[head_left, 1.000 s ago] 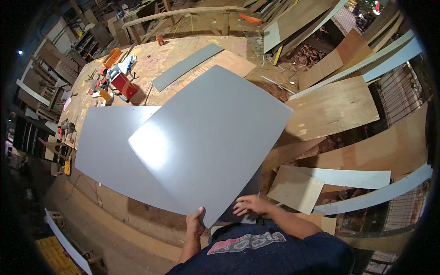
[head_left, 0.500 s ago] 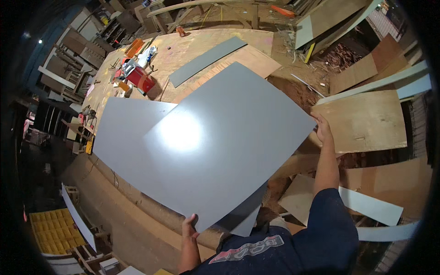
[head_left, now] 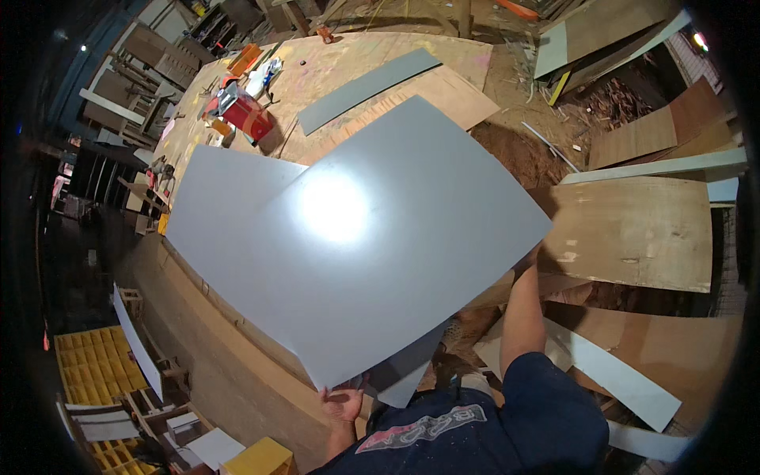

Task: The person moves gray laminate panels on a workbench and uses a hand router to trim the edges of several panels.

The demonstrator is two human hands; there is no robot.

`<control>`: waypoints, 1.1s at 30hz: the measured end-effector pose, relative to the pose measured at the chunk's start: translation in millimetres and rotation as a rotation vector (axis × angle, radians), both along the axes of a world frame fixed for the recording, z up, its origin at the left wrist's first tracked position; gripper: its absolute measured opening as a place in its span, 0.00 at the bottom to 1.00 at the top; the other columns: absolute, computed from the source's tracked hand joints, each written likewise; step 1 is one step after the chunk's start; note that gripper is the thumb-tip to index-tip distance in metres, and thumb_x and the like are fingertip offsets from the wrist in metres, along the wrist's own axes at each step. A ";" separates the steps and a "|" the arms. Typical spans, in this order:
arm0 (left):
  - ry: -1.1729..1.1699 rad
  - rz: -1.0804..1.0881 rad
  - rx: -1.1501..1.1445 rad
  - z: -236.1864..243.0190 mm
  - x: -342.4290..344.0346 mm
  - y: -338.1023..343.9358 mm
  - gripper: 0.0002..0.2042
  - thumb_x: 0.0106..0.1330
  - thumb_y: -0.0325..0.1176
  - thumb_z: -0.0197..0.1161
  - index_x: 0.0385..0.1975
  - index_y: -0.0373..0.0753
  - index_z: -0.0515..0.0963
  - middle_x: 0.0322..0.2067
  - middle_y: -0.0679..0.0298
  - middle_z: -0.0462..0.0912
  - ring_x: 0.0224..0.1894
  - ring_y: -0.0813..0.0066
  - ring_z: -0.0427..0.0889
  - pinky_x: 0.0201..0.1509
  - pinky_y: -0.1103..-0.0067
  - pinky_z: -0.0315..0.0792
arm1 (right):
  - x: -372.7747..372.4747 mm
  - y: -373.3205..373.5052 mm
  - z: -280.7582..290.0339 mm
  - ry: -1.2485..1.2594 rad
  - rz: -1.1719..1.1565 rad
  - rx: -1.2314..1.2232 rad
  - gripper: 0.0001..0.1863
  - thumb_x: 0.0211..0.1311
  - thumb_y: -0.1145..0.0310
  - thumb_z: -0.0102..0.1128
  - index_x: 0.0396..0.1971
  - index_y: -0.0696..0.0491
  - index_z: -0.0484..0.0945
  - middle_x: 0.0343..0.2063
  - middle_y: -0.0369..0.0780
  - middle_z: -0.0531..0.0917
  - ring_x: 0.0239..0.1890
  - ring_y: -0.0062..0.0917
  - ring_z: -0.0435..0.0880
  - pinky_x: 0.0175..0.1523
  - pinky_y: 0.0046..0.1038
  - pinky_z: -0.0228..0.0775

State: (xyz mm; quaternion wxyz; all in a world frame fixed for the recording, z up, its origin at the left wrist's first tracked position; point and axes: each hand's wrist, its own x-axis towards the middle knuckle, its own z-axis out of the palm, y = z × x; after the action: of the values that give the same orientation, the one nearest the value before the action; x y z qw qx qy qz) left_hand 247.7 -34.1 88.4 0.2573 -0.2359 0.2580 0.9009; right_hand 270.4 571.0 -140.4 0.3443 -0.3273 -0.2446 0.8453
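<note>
A large glossy grey sheet [head_left: 412, 214] with a bright reflection lies over a second grey sheet [head_left: 210, 202] above the worktable. My left hand [head_left: 342, 402] is at the upper sheet's bottom corner, palm upward, fingers bent under it and gripping it. My right hand [head_left: 527, 258] is mostly under the sheet's right edge, its fingers hidden, with the forearm reaching up from below. A long grey strip [head_left: 368, 89] and a pale board [head_left: 467, 99] lie beyond the sheets. A red can [head_left: 245, 117] stands among tools at the back left of the table.
The plywood worktable [head_left: 356, 47] carries an orange tray [head_left: 244, 57] and scattered tools. Plywood panels [head_left: 629, 229] and white strips [head_left: 613, 368] are stacked at the right. A yellow slotted rack [head_left: 91, 360], a leaning white board [head_left: 136, 336] and other boards stand at lower left.
My right hand has moved from open air to the sheet's right edge and then beneath it. My left hand has shifted lower, turned under the corner. The view has turned slightly.
</note>
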 end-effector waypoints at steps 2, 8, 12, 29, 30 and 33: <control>0.011 -0.056 -0.166 -40.7 19.0 -27.4 0.22 0.72 0.48 0.65 0.61 0.46 0.79 0.63 0.58 0.81 0.67 0.55 0.75 0.76 0.49 0.60 | -6.2 -25.2 26.4 -0.077 -0.001 -0.086 0.54 0.66 0.19 0.42 0.73 0.53 0.68 0.67 0.44 0.75 0.68 0.42 0.73 0.69 0.46 0.69; 0.142 -0.202 -0.817 -78.5 23.2 -20.4 0.34 0.74 0.62 0.62 0.66 0.37 0.72 0.61 0.59 0.79 0.64 0.61 0.77 0.66 0.57 0.71 | 14.5 -72.1 113.8 -0.308 -0.049 0.145 0.52 0.69 0.26 0.50 0.77 0.56 0.62 0.71 0.44 0.71 0.72 0.41 0.69 0.74 0.45 0.62; 0.171 -0.372 -1.209 -63.6 12.3 -6.6 0.36 0.74 0.67 0.58 0.46 0.29 0.82 0.42 0.54 0.86 0.49 0.62 0.81 0.56 0.62 0.74 | 4.8 -59.3 106.6 -0.475 0.197 0.255 0.43 0.70 0.42 0.63 0.73 0.58 0.69 0.69 0.44 0.75 0.69 0.37 0.74 0.74 0.40 0.63; 0.222 -0.273 -1.340 -45.1 -1.1 0.1 0.41 0.76 0.66 0.55 0.16 0.26 0.73 0.16 0.63 0.73 0.24 0.73 0.70 0.30 0.67 0.67 | 18.0 -58.8 224.7 -1.297 0.621 0.502 0.48 0.67 0.26 0.56 0.54 0.66 0.81 0.23 0.46 0.85 0.23 0.31 0.85 0.24 0.32 0.68; 0.219 -0.253 -1.364 -45.6 -0.8 -1.8 0.40 0.76 0.65 0.56 0.16 0.28 0.74 0.16 0.63 0.74 0.24 0.74 0.72 0.30 0.68 0.68 | 19.9 -58.8 225.2 -1.256 0.673 0.497 0.49 0.67 0.24 0.55 0.51 0.66 0.81 0.18 0.44 0.83 0.17 0.30 0.83 0.19 0.31 0.64; 0.138 -0.197 -1.212 -45.6 3.9 -7.5 0.35 0.77 0.63 0.57 0.19 0.32 0.78 0.19 0.62 0.78 0.24 0.74 0.77 0.30 0.72 0.71 | 21.8 -64.2 223.3 -1.156 0.824 0.509 0.50 0.66 0.22 0.53 0.51 0.64 0.82 0.19 0.44 0.83 0.17 0.29 0.84 0.18 0.28 0.65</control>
State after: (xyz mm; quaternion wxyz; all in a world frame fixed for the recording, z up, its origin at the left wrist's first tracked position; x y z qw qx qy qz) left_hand 251.5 -41.6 42.8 0.1422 -0.2563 0.7608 0.5791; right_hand 292.2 506.8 82.9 -0.1180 -0.5109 -0.6768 0.5167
